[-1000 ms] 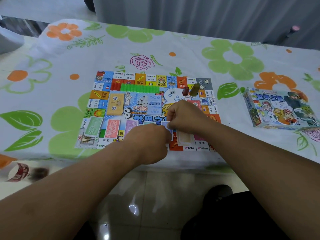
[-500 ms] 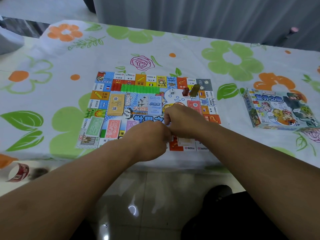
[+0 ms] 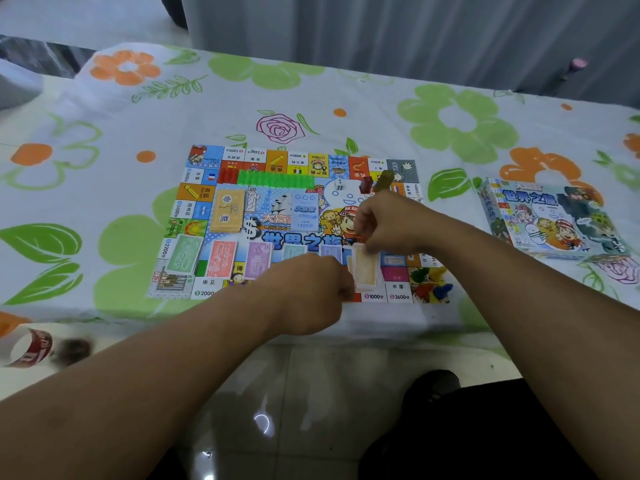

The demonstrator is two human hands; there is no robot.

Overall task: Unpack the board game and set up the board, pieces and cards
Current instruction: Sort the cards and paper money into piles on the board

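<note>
The game board [image 3: 294, 161] lies flat on the flowered table. Along its near side lie banknote stacks: green [image 3: 183, 254], pink [image 3: 221, 258], purple [image 3: 258, 259], teal [image 3: 294, 251], blue [image 3: 330, 252]. My right hand [image 3: 388, 226] pinches the far end of a pale orange note stack [image 3: 365, 271] that rests beside the blue one. My left hand [image 3: 308, 292] is curled in a fist at the board's near edge, touching that stack's left side; nothing shows in it. Two card decks [image 3: 227, 211], a row of green houses [image 3: 275, 178], a die [image 3: 339, 184] and pawns [image 3: 429, 284] sit on the board.
The game box [image 3: 550, 220] lies on the table to the right. A red tape roll [image 3: 31, 348] sits near the table's front left edge. A grey curtain [image 3: 381, 29] hangs behind the table. Tiled floor [image 3: 277, 393] shows below the near edge.
The blue notes held between both hands now lie on the board. My right hand has moved right and up onto the pale orange stack; the pawns at the board's near right corner are uncovered.
</note>
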